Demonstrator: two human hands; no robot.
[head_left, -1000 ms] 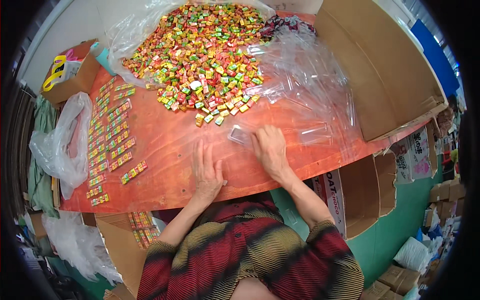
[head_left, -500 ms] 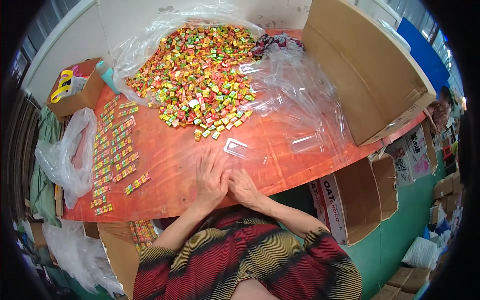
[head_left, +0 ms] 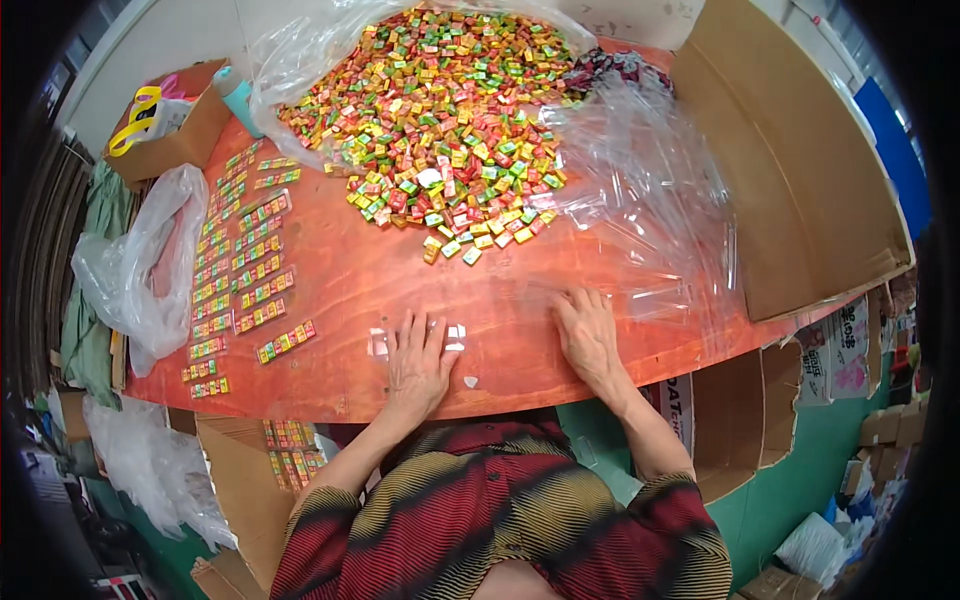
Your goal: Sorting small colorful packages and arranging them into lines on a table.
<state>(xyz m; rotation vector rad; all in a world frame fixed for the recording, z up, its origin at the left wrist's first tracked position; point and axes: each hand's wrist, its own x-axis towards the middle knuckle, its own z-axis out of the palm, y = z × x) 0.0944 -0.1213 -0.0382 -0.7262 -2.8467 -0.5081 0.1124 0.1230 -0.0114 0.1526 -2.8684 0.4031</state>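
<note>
My left hand (head_left: 417,365) lies flat with its fingers spread on a small clear plastic tray (head_left: 456,336) near the table's front edge. Farther right, my right hand (head_left: 588,338) rests on the red table (head_left: 340,385), fingers loosely stretched and nothing visible in them. Between the hands sits a small white scrap (head_left: 470,382). Beyond them spreads a large heap of small wrapped pieces (head_left: 460,130) in yellow, red and green. On the left side are short rows of the same pieces (head_left: 262,270), some apparently in clear trays. More clear plastic trays (head_left: 655,200) overlap at the right.
A tall cardboard box (head_left: 800,170) stands at the right. Back left are an open carton (head_left: 185,150) and a turquoise bottle (head_left: 237,98); a clear plastic bag (head_left: 160,270) hangs over the left edge. Below the table, another carton (head_left: 235,470) holds filled rows.
My hands were together and have parted, the right one moving right. My left hand has come down onto a clear tray. The white scrap now shows on the table. The whole view has shifted.
</note>
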